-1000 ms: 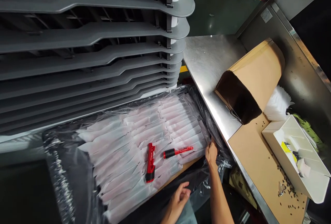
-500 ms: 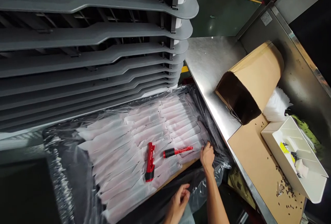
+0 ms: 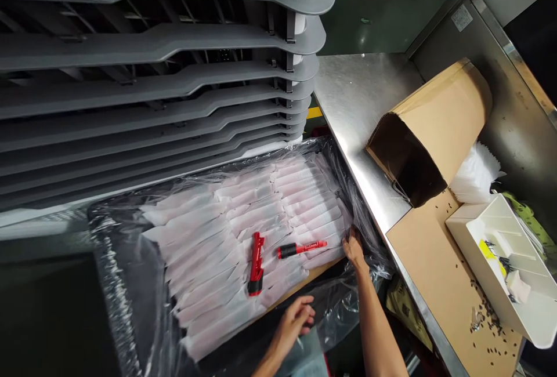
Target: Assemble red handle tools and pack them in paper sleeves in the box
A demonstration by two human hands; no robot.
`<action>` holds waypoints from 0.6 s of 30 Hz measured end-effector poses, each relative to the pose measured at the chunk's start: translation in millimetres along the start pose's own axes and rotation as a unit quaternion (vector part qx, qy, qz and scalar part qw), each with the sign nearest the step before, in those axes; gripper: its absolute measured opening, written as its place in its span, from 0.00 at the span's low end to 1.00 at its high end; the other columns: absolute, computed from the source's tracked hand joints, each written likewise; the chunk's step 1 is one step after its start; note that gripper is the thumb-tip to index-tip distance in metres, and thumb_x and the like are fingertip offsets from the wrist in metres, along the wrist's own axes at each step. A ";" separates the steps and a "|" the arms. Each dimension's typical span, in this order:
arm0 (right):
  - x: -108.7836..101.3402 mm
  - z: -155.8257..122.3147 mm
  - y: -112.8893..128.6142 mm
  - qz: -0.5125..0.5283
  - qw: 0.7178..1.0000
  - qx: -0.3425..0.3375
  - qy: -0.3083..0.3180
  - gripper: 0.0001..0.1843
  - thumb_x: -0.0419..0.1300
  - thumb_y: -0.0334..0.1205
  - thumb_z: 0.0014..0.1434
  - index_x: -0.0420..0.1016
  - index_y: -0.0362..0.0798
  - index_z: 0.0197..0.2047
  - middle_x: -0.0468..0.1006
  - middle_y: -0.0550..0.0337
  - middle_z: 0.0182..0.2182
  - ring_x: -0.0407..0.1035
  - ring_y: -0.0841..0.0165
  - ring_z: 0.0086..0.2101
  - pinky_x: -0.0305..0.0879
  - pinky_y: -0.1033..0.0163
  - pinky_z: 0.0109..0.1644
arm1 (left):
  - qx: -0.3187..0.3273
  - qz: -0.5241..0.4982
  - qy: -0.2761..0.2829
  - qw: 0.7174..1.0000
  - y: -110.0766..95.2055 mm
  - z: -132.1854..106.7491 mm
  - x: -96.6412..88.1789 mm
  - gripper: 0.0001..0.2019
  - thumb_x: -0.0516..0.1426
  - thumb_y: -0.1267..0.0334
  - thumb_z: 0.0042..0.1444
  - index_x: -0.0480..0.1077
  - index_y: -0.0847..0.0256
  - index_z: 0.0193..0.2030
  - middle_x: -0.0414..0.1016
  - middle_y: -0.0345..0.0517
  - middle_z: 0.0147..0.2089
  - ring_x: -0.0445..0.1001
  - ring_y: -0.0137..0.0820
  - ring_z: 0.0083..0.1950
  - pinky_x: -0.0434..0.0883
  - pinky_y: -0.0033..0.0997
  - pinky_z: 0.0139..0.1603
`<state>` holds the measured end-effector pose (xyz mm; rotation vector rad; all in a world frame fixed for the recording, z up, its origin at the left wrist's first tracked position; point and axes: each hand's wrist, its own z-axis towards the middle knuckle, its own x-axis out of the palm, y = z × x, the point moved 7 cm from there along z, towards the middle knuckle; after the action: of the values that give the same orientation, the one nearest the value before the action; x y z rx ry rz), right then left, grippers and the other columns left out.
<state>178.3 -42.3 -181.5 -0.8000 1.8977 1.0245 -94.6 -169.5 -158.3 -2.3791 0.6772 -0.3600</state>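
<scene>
A low tray lined with clear plastic film (image 3: 130, 261) holds rows of pale wrapped packets (image 3: 217, 232). Two red-and-black tools lie on the packets: one upright (image 3: 256, 264), one lying crosswise (image 3: 300, 248). My right hand (image 3: 353, 248) rests at the tray's right corner, fingers curled on the plastic film beside the packets. My left hand (image 3: 293, 322) hovers at the tray's near edge over the film, fingers bent and loosely apart, with nothing seen in them.
A tall stack of grey trays (image 3: 152, 58) fills the upper left. To the right runs a steel bench (image 3: 361, 104) with a tipped cardboard box (image 3: 430, 127), a cardboard sheet (image 3: 439, 284) strewn with small dark bits, and a white bin (image 3: 509, 267).
My left hand has opened and reached slightly forward along the tray's near edge. My right hand stays at the right corner, shifted a little. The view has tilted slightly.
</scene>
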 end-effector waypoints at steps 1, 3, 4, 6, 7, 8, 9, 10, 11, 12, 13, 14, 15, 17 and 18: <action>2.5 -1.6 0.2 0.003 1.000 -0.006 0.002 0.25 0.61 0.50 0.67 0.68 0.48 0.63 0.69 0.49 0.63 0.66 0.55 0.60 0.62 0.40 0.65 | -0.011 0.010 -0.012 1.000 4.5 6.3 -12.8 0.26 0.47 0.46 0.61 0.72 0.60 0.55 0.82 0.53 0.46 0.82 0.39 0.44 0.78 0.36 0.42; 6.0 -4.5 0.1 0.010 1.000 -0.014 0.002 0.26 0.61 0.49 0.67 0.68 0.49 0.64 0.67 0.49 0.65 0.64 0.54 0.62 0.60 0.39 0.67 | -0.019 0.042 -0.044 0.998 12.2 17.6 -41.2 0.21 0.48 0.52 0.61 0.73 0.59 0.52 0.82 0.52 0.46 0.81 0.39 0.48 0.77 0.38 0.50; 6.8 -5.7 -0.2 0.013 1.000 -0.017 0.001 0.26 0.61 0.49 0.67 0.67 0.49 0.64 0.66 0.49 0.66 0.63 0.54 0.63 0.59 0.38 0.67 | -0.020 0.061 -0.057 0.996 15.6 21.9 -54.0 0.18 0.49 0.55 0.60 0.74 0.58 0.49 0.82 0.51 0.46 0.80 0.40 0.50 0.75 0.39 0.54; 7.3 -7.6 -1.2 0.019 1.000 -0.022 -0.001 0.26 0.61 0.48 0.67 0.67 0.50 0.65 0.64 0.49 0.67 0.61 0.53 0.64 0.57 0.37 0.68 | -0.018 0.094 -0.071 0.993 20.6 27.8 -73.1 0.14 0.50 0.60 0.58 0.76 0.57 0.44 0.83 0.49 0.47 0.79 0.40 0.53 0.73 0.41 0.59; 7.1 -8.4 -1.9 0.021 0.999 -0.023 -0.003 0.26 0.61 0.48 0.67 0.67 0.50 0.65 0.63 0.49 0.67 0.60 0.53 0.64 0.56 0.37 0.68 | -0.016 0.107 -0.075 0.991 22.2 29.4 -78.8 0.14 0.50 0.62 0.58 0.76 0.57 0.43 0.83 0.49 0.47 0.79 0.40 0.53 0.73 0.41 0.59; 6.8 -9.1 -2.6 0.023 0.999 -0.024 -0.004 0.26 0.61 0.48 0.67 0.66 0.50 0.65 0.63 0.49 0.68 0.59 0.53 0.65 0.56 0.37 0.69 | -0.013 0.118 -0.077 0.990 23.2 30.2 -82.1 0.14 0.50 0.63 0.58 0.76 0.56 0.43 0.82 0.49 0.48 0.79 0.39 0.53 0.73 0.40 0.59; 6.5 -9.9 -3.3 0.025 0.999 -0.024 -0.006 0.27 0.61 0.49 0.67 0.66 0.50 0.66 0.62 0.49 0.68 0.59 0.52 0.66 0.56 0.37 0.69 | -0.010 0.128 -0.079 0.989 23.8 30.5 -83.4 0.14 0.50 0.63 0.58 0.76 0.56 0.43 0.82 0.48 0.49 0.79 0.38 0.53 0.73 0.39 0.59; 6.0 -10.7 -3.9 0.026 0.999 -0.023 -0.008 0.28 0.61 0.50 0.67 0.65 0.50 0.66 0.62 0.48 0.68 0.58 0.52 0.66 0.56 0.37 0.69 | -0.006 0.136 -0.082 0.987 24.0 30.3 -83.1 0.14 0.50 0.64 0.58 0.76 0.56 0.44 0.82 0.48 0.48 0.79 0.38 0.52 0.73 0.39 0.59; 5.4 -11.5 -4.3 0.026 0.999 -0.021 -0.010 0.30 0.60 0.51 0.67 0.64 0.49 0.67 0.62 0.48 0.68 0.58 0.52 0.66 0.56 0.38 0.69 | -0.003 0.144 -0.084 0.986 23.8 29.8 -81.8 0.14 0.50 0.64 0.58 0.76 0.56 0.44 0.82 0.48 0.48 0.80 0.37 0.52 0.73 0.39 0.58; 4.8 -12.3 -4.6 0.026 0.999 -0.018 -0.012 0.31 0.60 0.52 0.67 0.64 0.49 0.68 0.62 0.47 0.68 0.58 0.52 0.66 0.56 0.38 0.69 | 0.001 0.151 -0.087 0.985 23.4 29.1 -80.0 0.15 0.50 0.65 0.58 0.76 0.56 0.45 0.82 0.48 0.48 0.80 0.37 0.51 0.73 0.38 0.58; 4.0 -13.0 -4.8 0.025 1.000 -0.014 -0.014 0.32 0.59 0.53 0.67 0.63 0.48 0.68 0.63 0.47 0.68 0.58 0.52 0.66 0.56 0.38 0.69 | 0.004 0.158 -0.090 0.983 22.7 28.3 -78.1 0.15 0.50 0.65 0.59 0.76 0.56 0.46 0.82 0.48 0.47 0.80 0.37 0.51 0.73 0.38 0.58; 3.1 -13.5 -4.8 0.023 1.000 -0.007 -0.016 0.32 0.59 0.54 0.67 0.63 0.48 0.69 0.63 0.47 0.68 0.58 0.52 0.66 0.57 0.39 0.69 | 0.007 0.165 -0.094 0.982 21.9 27.5 -76.5 0.15 0.50 0.65 0.59 0.76 0.56 0.46 0.82 0.48 0.47 0.80 0.37 0.50 0.73 0.39 0.58; 2.1 -13.8 -4.6 0.021 1.000 0.000 -0.019 0.32 0.58 0.54 0.67 0.63 0.48 0.69 0.63 0.47 0.68 0.59 0.53 0.66 0.57 0.39 0.69 | 0.010 0.171 -0.097 0.980 20.9 26.7 -75.2 0.15 0.50 0.65 0.58 0.76 0.56 0.47 0.82 0.48 0.47 0.80 0.37 0.50 0.74 0.39 0.58; 0.3 -13.5 -3.6 0.014 0.999 0.020 -0.024 0.31 0.58 0.53 0.68 0.63 0.48 0.68 0.64 0.47 0.68 0.59 0.53 0.66 0.58 0.40 0.68 | 0.013 0.184 -0.104 0.977 19.2 25.3 -74.2 0.16 0.50 0.65 0.58 0.75 0.57 0.47 0.82 0.48 0.46 0.80 0.37 0.49 0.74 0.39 0.57; -0.4 -12.9 -2.6 0.010 0.999 0.032 -0.026 0.30 0.57 0.53 0.68 0.64 0.48 0.68 0.65 0.47 0.67 0.60 0.54 0.65 0.59 0.40 0.68 | 0.014 0.191 -0.106 0.976 18.5 24.6 -74.5 0.16 0.50 0.66 0.58 0.75 0.57 0.48 0.82 0.47 0.46 0.80 0.37 0.49 0.75 0.39 0.56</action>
<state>176.0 -54.8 -177.7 -0.7125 1.8892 0.9823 -153.4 -128.6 -195.3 -2.1564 0.9934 0.0488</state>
